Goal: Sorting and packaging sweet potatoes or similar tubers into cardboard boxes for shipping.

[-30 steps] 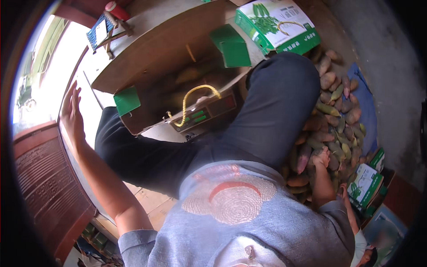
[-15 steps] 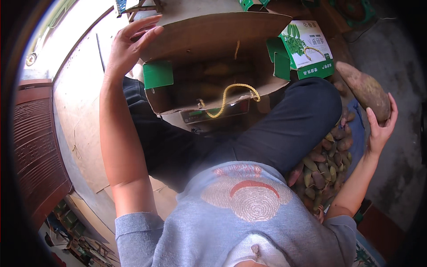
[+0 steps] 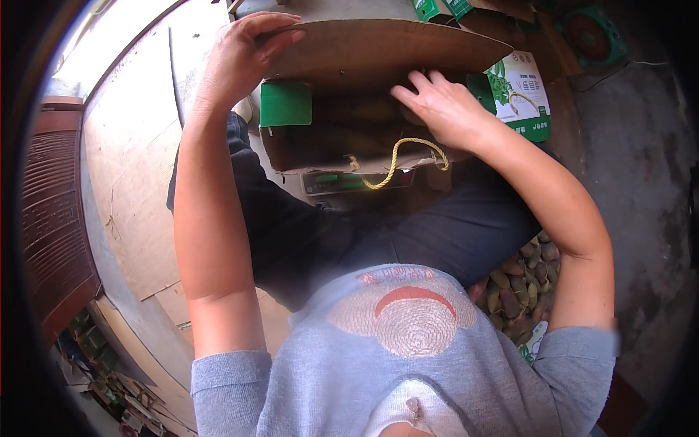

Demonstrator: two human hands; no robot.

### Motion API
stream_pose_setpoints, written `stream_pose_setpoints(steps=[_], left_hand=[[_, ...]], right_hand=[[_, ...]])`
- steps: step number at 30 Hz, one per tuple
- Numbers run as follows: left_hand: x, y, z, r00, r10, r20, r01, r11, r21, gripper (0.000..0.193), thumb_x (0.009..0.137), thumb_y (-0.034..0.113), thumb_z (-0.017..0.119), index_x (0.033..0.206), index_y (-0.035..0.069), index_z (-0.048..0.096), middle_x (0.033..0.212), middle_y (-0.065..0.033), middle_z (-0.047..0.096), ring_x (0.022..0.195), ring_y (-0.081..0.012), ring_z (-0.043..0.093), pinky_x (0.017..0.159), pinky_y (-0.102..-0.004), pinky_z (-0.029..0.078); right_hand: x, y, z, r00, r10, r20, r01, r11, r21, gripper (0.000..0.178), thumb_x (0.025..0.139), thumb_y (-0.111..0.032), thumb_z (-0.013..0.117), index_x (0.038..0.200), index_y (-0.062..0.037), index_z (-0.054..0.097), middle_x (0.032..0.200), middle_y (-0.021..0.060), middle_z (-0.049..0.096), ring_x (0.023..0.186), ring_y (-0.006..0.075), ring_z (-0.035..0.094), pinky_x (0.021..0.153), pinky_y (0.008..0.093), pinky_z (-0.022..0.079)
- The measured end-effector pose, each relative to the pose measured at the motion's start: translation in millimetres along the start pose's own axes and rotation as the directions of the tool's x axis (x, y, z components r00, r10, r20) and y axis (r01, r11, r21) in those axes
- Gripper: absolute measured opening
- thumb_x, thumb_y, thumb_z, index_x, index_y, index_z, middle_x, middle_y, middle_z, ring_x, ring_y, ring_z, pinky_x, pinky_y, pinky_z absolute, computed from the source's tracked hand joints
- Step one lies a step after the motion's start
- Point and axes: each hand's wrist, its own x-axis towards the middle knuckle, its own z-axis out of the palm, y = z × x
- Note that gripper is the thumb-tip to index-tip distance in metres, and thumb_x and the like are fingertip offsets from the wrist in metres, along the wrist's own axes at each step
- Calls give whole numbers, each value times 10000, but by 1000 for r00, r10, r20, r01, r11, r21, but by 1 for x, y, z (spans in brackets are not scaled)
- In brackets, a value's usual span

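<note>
My left hand (image 3: 251, 45) grips the upper left corner of the raised brown flap (image 3: 386, 47) of a cardboard box, thumb and fingers on either side of its edge. The box (image 3: 306, 151) stands open before my legs, with green inner tabs (image 3: 286, 103) and a yellow rope handle (image 3: 395, 162). My right hand (image 3: 440, 105) reaches over the right part of the opening, back of the hand up and fingers apart. Shapes like sweet potatoes lie in the box's dark interior. Whatever is under my right palm is hidden.
Several sweet potatoes (image 3: 520, 284) are heaped beside my right leg. A scale (image 3: 353, 182) with a green display shows at the box's near side. Behind the box on the right are a white and green carton (image 3: 526, 91) and a green fan-like device (image 3: 591, 36).
My right hand has swung from the far right, where it held a large sweet potato, in over the box. That sweet potato no longer shows. My left hand still holds the flap.
</note>
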Motion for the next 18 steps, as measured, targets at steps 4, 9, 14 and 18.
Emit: stream_pose_setpoints(steps=[4, 9, 14, 18], left_hand=[[1, -3, -3, 999, 17, 34, -15, 997, -73, 263, 933, 258, 754, 1151, 112, 772, 1127, -26, 769, 1051, -167, 701, 958, -321, 521], [-5, -6, -5, 999, 15, 35, -13, 998, -61, 250, 925, 251, 761, 1137, 119, 779, 1096, -37, 771, 1024, -188, 713, 935, -329, 535], [-4, -2, -2, 999, 27, 20, -26, 999, -47, 259, 944, 304, 750, 1110, 107, 785, 997, -67, 777, 954, -180, 723, 882, -319, 539], [7, -16, 0, 999, 47, 23, -38, 948, -317, 360, 1071, 279, 575, 1317, 42, 685, 1290, -86, 706, 1212, -204, 643, 1072, -340, 463]], right_hand=[[0, -9, -7, 988, -11, -154, 33, 990, 140, 527, 817, -3, 658, 1325, -126, 585, 1224, 121, 596, 1056, 339, 653, 797, 453, 602], [-59, 14, -61, 878, 253, -407, -68, 906, 417, 355, 920, -232, 724, 1230, -66, 674, 1128, 123, 717, 1012, 332, 692, 851, 397, 551], [-189, 76, -68, 477, 789, -386, -382, 582, 718, 451, 1118, -366, 455, 1274, -6, 678, 986, 90, 764, 943, 135, 688, 910, 287, 536], [-322, 126, 23, 215, 955, -204, -597, 294, 746, 342, 1100, -211, 433, 1280, -24, 656, 950, 129, 761, 938, 193, 726, 860, 346, 569]])
